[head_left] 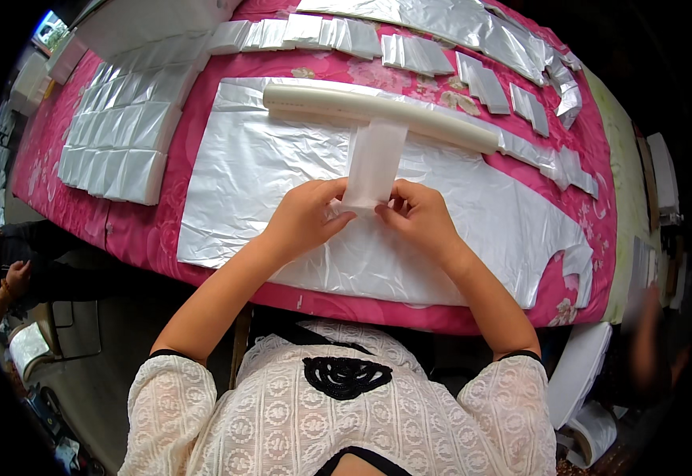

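Observation:
Between my hands is a narrow strip of folded translucent white plastic film point(376, 163). My left hand point(310, 210) pinches its lower left corner, the thumb below. At the lower right corner my right hand point(421, 213) has its fingers curled and pressed on the film. The strip's far end reaches up to a long pale tube point(381, 113), which lies crosswise over a stack of flat silvery-white plastic bags point(266, 174). Whether the film's far end lies on the tube or is joined to something there, I cannot tell.
Rows of small folded white plastic packets point(124, 151) cover the table's left side. More packets point(417, 54) line the far side, near another silvery sheet stack point(433, 20). A pink floral cloth point(143, 238) covers the table. Another person's hand point(18, 276) shows at left; a blurred arm point(645, 333) at right.

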`<state>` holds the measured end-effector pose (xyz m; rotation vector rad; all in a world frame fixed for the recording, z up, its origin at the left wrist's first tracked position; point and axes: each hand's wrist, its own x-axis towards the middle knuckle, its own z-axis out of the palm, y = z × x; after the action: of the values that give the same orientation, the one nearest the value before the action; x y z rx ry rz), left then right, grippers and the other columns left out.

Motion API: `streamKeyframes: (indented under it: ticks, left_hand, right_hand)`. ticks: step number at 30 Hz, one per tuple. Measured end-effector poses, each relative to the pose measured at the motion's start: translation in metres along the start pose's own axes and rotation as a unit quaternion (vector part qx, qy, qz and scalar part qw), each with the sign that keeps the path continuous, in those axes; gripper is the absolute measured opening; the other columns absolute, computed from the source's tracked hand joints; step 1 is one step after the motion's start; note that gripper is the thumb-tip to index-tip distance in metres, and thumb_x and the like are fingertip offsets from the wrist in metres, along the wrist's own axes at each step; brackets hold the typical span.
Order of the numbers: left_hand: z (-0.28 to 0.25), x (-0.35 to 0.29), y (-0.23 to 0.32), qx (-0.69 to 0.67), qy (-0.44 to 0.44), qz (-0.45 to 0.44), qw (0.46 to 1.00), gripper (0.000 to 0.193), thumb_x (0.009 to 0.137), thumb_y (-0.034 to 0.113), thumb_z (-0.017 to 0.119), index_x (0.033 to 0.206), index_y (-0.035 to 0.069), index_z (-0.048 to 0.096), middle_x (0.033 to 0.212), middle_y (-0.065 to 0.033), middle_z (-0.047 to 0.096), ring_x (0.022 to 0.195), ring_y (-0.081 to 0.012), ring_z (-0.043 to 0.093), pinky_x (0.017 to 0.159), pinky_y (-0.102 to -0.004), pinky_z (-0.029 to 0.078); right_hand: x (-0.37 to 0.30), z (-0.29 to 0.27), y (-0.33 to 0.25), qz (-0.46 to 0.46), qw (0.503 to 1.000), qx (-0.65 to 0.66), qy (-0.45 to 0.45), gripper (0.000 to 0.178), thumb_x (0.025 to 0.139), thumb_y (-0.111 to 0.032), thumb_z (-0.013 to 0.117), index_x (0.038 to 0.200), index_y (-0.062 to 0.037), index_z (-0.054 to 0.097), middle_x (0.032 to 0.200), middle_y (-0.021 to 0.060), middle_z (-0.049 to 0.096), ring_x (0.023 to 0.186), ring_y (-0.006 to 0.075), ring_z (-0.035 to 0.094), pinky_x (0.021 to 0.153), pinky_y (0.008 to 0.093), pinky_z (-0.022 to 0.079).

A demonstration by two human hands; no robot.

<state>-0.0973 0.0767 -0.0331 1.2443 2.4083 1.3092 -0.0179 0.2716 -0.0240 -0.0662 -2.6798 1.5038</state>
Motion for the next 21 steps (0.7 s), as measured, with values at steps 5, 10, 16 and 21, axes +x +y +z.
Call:
streamKeyframes:
  ticks: [5, 10, 16, 21]
  left_hand:
    - [-0.002, -0.007, -0.006, 0.083, -0.022, 0.131, 0.988, 0.043, 0.066, 0.002, 0.07, 0.107, 0.006, 0.061, 0.095, -0.0093, 0.064, 0.087, -0.0262, 0.061, 0.075, -0.0331, 0.05]
    - [-0.002, -0.006, -0.009, 0.141, -0.047, 0.202, 0.968, 0.048, 0.06, 0.001, 0.067, 0.107, 0.008, 0.061, 0.1, -0.0076, 0.064, 0.091, -0.0237, 0.061, 0.079, -0.0345, 0.05]
    - [-0.006, -0.007, -0.007, 0.145, -0.061, 0.199, 0.967, 0.05, 0.061, 0.005, 0.068, 0.11, 0.007, 0.06, 0.101, -0.0081, 0.064, 0.093, -0.0249, 0.061, 0.08, -0.0357, 0.049]
    - [-0.009, -0.001, 0.003, 0.062, -0.081, 0.037, 0.994, 0.038, 0.074, 0.01, 0.062, 0.111, 0.003, 0.058, 0.094, -0.0094, 0.065, 0.086, -0.022, 0.062, 0.072, -0.0314, 0.049]
  right_hand:
    - [-0.01, 0.008, 0.007, -0.19, 0.971, -0.128, 0.067, 0.032, 0.067, -0.007, 0.07, 0.099, -0.0079, 0.063, 0.088, 0.0072, 0.063, 0.076, 0.0218, 0.06, 0.065, 0.0324, 0.051]
    - [-0.009, 0.007, 0.008, -0.273, 0.93, -0.243, 0.047, 0.033, 0.067, -0.005, 0.068, 0.099, -0.0087, 0.063, 0.091, 0.0054, 0.063, 0.079, 0.0216, 0.06, 0.065, 0.0311, 0.051]
    - [-0.011, 0.005, 0.009, -0.296, 0.919, -0.258, 0.031, 0.037, 0.064, -0.001, 0.068, 0.1, -0.0105, 0.065, 0.09, 0.0036, 0.063, 0.075, 0.0204, 0.06, 0.063, 0.0304, 0.051]
    - [-0.009, 0.004, 0.007, -0.233, 0.954, -0.183, 0.037, 0.022, 0.069, -0.004, 0.067, 0.091, -0.0082, 0.067, 0.08, 0.0057, 0.064, 0.07, 0.0218, 0.06, 0.061, 0.0312, 0.05]
